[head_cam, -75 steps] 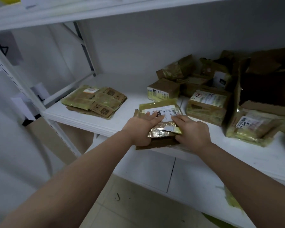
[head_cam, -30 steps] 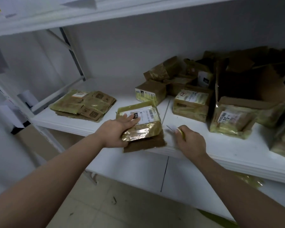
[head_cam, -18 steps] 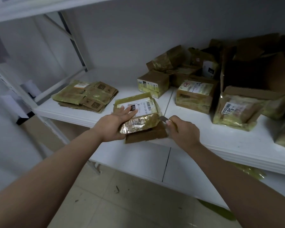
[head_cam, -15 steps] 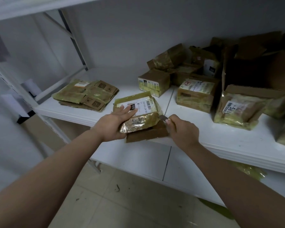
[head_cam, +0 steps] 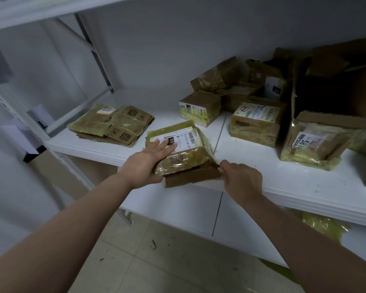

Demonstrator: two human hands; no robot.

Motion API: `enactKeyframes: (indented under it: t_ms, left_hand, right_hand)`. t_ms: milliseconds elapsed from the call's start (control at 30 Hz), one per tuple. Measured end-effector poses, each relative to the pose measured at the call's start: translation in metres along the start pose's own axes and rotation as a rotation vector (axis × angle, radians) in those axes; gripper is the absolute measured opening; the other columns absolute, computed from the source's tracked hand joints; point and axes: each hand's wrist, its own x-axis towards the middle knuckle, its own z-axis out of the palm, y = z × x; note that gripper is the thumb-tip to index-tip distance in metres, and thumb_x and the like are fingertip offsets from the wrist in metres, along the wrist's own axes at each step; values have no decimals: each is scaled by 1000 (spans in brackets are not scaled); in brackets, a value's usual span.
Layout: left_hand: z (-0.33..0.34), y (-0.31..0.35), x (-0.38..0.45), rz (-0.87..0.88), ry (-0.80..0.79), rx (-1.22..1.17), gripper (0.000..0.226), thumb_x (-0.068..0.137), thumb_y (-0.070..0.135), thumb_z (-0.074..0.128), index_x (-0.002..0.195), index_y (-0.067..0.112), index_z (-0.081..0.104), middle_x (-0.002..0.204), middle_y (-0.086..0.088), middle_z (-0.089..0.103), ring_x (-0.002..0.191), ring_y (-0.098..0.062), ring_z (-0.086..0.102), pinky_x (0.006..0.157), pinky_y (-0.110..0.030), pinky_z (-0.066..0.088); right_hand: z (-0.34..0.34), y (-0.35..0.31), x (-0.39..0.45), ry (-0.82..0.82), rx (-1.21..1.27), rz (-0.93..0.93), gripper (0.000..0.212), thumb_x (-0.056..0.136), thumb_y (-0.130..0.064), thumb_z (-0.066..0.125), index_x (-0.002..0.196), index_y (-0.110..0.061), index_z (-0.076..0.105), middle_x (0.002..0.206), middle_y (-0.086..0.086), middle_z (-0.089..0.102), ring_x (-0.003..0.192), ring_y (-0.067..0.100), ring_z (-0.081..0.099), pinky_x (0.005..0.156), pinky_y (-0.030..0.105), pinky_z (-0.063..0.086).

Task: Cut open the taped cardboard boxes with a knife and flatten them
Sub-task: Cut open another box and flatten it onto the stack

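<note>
Pressing flat-fingered, the left hand (head_cam: pixel 149 159) steadies a taped box (head_cam: pixel 182 150) at the shelf (head_cam: pixel 283 180) edge; the right hand (head_cam: pixel 241 179) curls at its right corner, the knife hidden within that grip.

Pretty dim overall, cool grey cast w/ no hard light source I could spot. Upper shelf (head_cam: pixel 51 9) threw soft shade over the back wall (head_cam: pixel 178 49). Some glare off the shiny tape on the box (head_cam: pixel 184 159) under my left hand (head_cam: pixel 148 163). Wide-angle bent the edges, my forearms ballooned, and the far right boxes (head_cam: pixel 336 81) went murky.
</note>
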Motion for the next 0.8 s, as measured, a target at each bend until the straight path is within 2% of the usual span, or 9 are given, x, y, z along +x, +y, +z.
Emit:
enactKeyframes:
  t_ms: [100, 167, 233, 300, 400, 500, 600, 700, 800]
  left_hand:
    - [-1, -1, 2, 2, -35, -8, 102, 79, 25, 71, 146, 41, -3, 156, 12, 2, 148, -14, 5, 111, -42, 36]
    - [-3, -1, 2, 10, -58, -28, 96, 79, 37, 65, 148, 42, -1, 156, 13, 0, 148, -14, 3, 113, -43, 34]
    - [-5, 0, 3, 10, -91, -47, 90, 75, 47, 53, 149, 44, 2, 158, 11, -1, 149, -14, 1, 115, -43, 29]
    - [-9, 1, 5, 13, -138, -71, 85, 77, 48, 47, 150, 43, 5, 161, 8, 1, 149, -14, -2, 120, -40, 19]
    - [-17, 1, 10, -8, -182, -247, 71, 89, 48, 51, 151, 38, 19, 161, 8, 7, 148, -11, 0, 120, -33, 6]
    - [-19, -5, 13, -108, -106, -497, 59, 90, 50, 58, 144, 37, 41, 155, 8, 31, 145, -10, 22, 119, -32, 18]
    - [-19, -7, 18, -200, 101, -634, 48, 83, 54, 65, 124, 31, 58, 121, 0, 62, 112, -18, 58, 95, -37, 49]
    - [-17, 0, 23, -220, 272, -697, 40, 81, 46, 72, 111, 26, 54, 89, -2, 65, 82, -23, 62, 69, -35, 51]
    - [-19, 11, 30, -145, 338, -563, 34, 89, 36, 66, 120, 25, 57, 99, 2, 60, 90, -18, 59, 77, -27, 48]
  right_hand:
    - [-5, 0, 0, -44, 49, 90, 15, 93, -27, 56, 83, -16, 57, 55, -4, 54, 47, 21, 50, 46, 20, 24]
    - [-14, 0, 3, -91, 153, 189, 31, 99, -41, 34, 93, -17, 52, 64, -4, 53, 57, 21, 54, 51, 26, 30]
    - [-26, -6, 7, -53, 324, 244, 50, 89, -61, 26, 94, -17, 48, 67, -6, 53, 63, 21, 57, 56, 28, 35]
    - [-39, -18, 18, -80, 458, 249, 57, 76, -75, 40, 100, -23, 46, 76, -10, 55, 69, 15, 56, 61, 27, 40]
    - [-50, -36, 36, -213, 437, 165, 73, 64, -70, 68, 118, -30, 41, 103, -16, 52, 85, 10, 54, 69, 25, 41]
    - [-50, -39, 51, -201, 354, 184, 62, 73, -70, 60, 119, -31, 44, 107, -10, 60, 95, 17, 60, 70, 28, 43]
    - [-50, -43, 60, -63, 400, 305, 49, 79, -62, 61, 111, -29, 44, 89, -7, 59, 85, 22, 62, 70, 32, 48]
    - [-49, -49, 62, 111, 380, 259, 38, 82, -45, 68, 107, -25, 48, 91, -6, 57, 75, 24, 61, 61, 31, 46]
    - [-38, -48, 59, 308, 223, 117, 28, 80, -38, 73, 102, -22, 64, 102, 7, 58, 59, 26, 58, 48, 23, 38]
